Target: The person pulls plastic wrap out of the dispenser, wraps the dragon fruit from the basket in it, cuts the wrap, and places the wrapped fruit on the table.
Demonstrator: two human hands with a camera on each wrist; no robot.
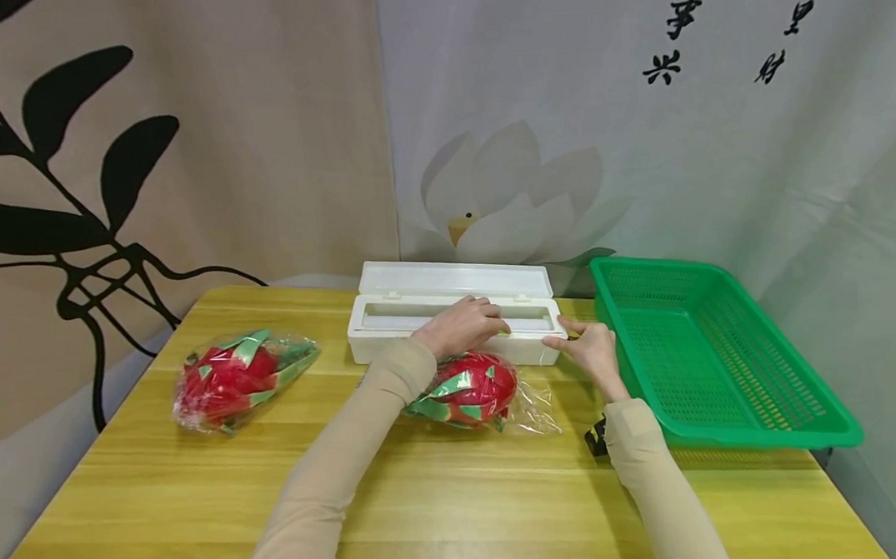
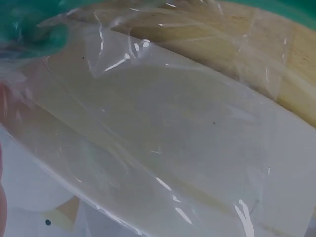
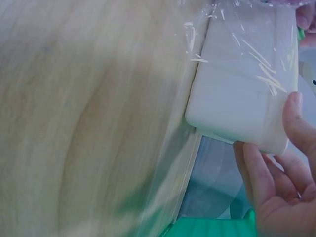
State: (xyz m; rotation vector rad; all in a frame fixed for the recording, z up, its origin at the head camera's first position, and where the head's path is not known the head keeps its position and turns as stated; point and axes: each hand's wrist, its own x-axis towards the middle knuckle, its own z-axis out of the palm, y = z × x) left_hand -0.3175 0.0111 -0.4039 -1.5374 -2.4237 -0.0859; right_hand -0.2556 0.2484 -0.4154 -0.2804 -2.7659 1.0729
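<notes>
A long white cling film dispenser (image 1: 451, 352) stands on the table with its lid (image 1: 455, 279) raised. My left hand (image 1: 465, 327) reaches over its front edge, fingers bent at a small green slider (image 3: 301, 33) that they seem to pinch. At the box's right end my right hand (image 1: 594, 352) grips the corner, thumb on the upper edge and fingers on the end face. Below the left hand lies a red dragon fruit (image 1: 471, 389) in clear film (image 1: 534, 407). In the left wrist view, film (image 2: 163, 113) hangs across the white box; the left fingers are mostly out of sight there.
A second wrapped dragon fruit (image 1: 231, 382) lies at the table's left. The green plastic basket (image 1: 763, 434) stands right of the box, close to my right forearm. A small black piece (image 1: 596, 438) shows beside the right sleeve. Printed cloth (image 1: 285, 153) hangs behind the wooden table (image 1: 457, 496).
</notes>
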